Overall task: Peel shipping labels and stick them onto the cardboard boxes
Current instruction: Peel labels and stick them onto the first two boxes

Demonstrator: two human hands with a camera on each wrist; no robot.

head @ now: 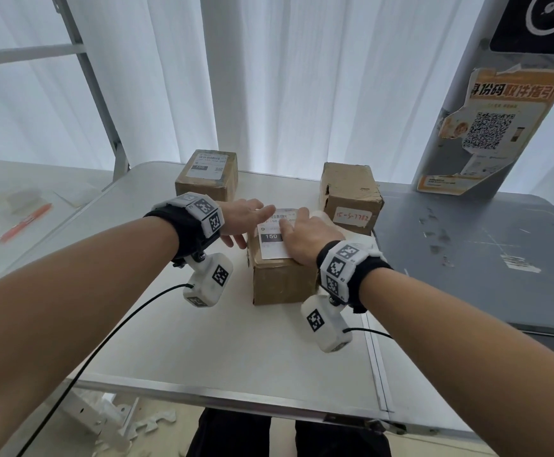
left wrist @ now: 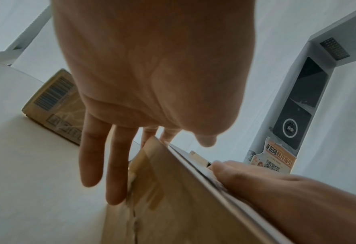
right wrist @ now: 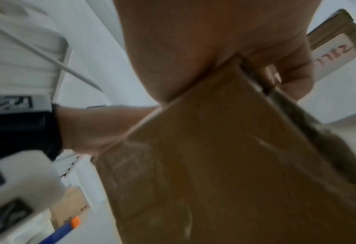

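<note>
A brown cardboard box (head: 278, 282) stands mid-table with a white shipping label (head: 273, 240) on its top. My right hand (head: 298, 232) lies flat on the label and presses it down; its outer fingers (right wrist: 294, 72) drape over the box's right edge. My left hand (head: 246, 216) has straight fingers: the index touches the label's far left corner and the others (left wrist: 91, 156) hang down beside the box's left side (left wrist: 173, 198). A labelled box (head: 208, 176) stands at the back left. The back right box (head: 351, 196) bears a handwritten slip.
The white table (head: 203, 341) ends at a metal front edge close to my body. A scuffed grey table (head: 466, 252) adjoins on the right, with a grey pillar and orange poster (head: 496, 127) behind it. An orange pen (head: 25, 222) lies on the left-hand surface.
</note>
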